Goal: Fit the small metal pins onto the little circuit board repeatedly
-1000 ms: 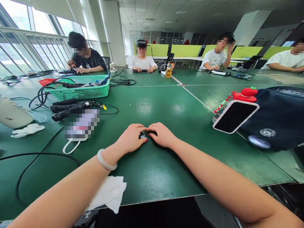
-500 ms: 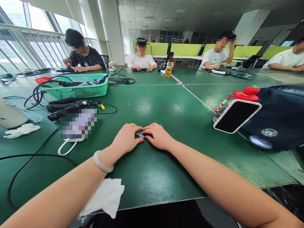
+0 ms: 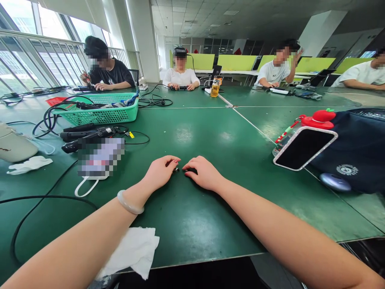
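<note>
My left hand (image 3: 161,172), a pale bangle (image 3: 129,202) on its wrist, is closed in a pinch above the table. From under its fingertips shows a small piece with a shiny metal bit (image 3: 176,170), mostly hidden. A short gap to the right, my right hand (image 3: 203,171) is closed with thumb and fingers around a small black object (image 3: 191,171). Both pieces are too small and too covered for me to tell their kind. The green tabletop (image 3: 192,208) lies just below both hands.
White tissue (image 3: 138,249) lies by the near edge. At left are a phone (image 3: 100,158), black cables and a green basket (image 3: 99,114). To the right stand a propped phone (image 3: 305,148) and a dark bag (image 3: 357,148). Several people sit across the table.
Both hands were close together around a small grey-blue rectangular thing. Now they are slightly apart, with a small piece at each hand, and the grey-blue face no longer shows.
</note>
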The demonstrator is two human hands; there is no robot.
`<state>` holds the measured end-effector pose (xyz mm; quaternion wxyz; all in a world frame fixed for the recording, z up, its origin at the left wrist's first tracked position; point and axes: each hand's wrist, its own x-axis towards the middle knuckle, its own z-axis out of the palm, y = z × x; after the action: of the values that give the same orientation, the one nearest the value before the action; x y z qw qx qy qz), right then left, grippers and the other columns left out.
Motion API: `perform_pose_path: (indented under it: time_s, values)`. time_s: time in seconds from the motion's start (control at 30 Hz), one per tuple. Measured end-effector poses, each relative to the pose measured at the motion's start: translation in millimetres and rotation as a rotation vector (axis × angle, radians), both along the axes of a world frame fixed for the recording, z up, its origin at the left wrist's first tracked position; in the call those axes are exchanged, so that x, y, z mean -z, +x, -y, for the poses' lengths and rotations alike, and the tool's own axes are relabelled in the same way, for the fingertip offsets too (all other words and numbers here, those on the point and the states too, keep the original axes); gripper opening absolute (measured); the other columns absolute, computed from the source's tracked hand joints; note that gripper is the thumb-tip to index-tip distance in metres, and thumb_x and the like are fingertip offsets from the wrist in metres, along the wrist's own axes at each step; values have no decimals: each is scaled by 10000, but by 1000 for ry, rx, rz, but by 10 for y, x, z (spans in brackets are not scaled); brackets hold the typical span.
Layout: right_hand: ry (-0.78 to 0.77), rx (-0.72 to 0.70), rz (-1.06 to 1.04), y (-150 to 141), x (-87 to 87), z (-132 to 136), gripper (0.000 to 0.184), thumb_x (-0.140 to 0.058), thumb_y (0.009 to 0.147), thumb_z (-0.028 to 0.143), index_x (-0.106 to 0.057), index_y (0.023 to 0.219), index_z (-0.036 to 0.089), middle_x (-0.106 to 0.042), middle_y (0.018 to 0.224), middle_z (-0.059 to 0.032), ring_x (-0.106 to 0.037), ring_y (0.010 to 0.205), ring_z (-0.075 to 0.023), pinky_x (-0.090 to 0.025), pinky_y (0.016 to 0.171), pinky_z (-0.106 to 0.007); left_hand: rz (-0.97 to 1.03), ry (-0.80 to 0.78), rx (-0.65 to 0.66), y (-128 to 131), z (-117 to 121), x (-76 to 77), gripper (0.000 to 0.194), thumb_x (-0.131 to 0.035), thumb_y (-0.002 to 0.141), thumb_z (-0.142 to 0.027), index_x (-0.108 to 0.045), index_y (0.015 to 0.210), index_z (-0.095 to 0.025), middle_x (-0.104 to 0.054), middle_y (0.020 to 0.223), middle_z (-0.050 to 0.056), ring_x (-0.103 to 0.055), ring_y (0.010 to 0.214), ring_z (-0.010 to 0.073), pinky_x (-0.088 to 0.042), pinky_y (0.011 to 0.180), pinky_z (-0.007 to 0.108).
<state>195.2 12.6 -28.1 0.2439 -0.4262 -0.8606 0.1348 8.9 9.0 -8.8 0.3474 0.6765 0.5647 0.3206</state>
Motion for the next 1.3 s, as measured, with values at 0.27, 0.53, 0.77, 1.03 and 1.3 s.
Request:
perform_pose_path:
  time_s: [0.27, 0.53, 0.77, 1.03, 1.3]
  values:
    - [29, 23, -1, -76, 10, 24, 311, -600, 839, 296, -650, 1116, 164, -680, 1039, -72, -534, 963, -203, -419, 903, -367, 562, -268, -47, 121, 59, -36, 237, -539, 830, -333, -636, 962, -161, -663, 925, 60, -612, 880, 138, -467, 877, 326]
    - [71, -14, 33, -84, 45, -20, 262, -610, 844, 277, -675, 1088, 209, -702, 998, -51, -552, 932, -189, -408, 883, -361, 463, -175, -121, 130, 20, 26, 213, -476, 845, -280, -629, 934, -162, -641, 905, 52, -592, 868, 139, -455, 871, 314]
    - [36, 20, 6, -53, 41, -21, 89, -657, 808, 262, -725, 831, 209, -696, 899, -45, -558, 889, -171, -413, 846, -327, 810, -292, -15, 273, 170, -8, 161, -484, 839, -242, -594, 923, -159, -630, 838, 43, -596, 842, 142, -439, 929, 343]
    - [38, -21, -13, -70, 7, 17, 138, -666, 798, 243, -712, 921, 201, -691, 919, -48, -549, 870, -165, -415, 847, -323, 949, -292, -58, 180, 23, 2, 156, -435, 873, -211, -570, 940, -169, -636, 875, 55, -613, 858, 137, -459, 906, 333]
    - [6, -7, -9, -44, -59, 35, 118, -609, 830, 194, -724, 812, 213, -698, 833, -34, -548, 843, -165, -423, 818, -317, 680, -210, -100, 188, 26, 15, 158, -444, 846, -192, -592, 887, -154, -616, 951, 52, -577, 772, 108, -457, 695, 245]
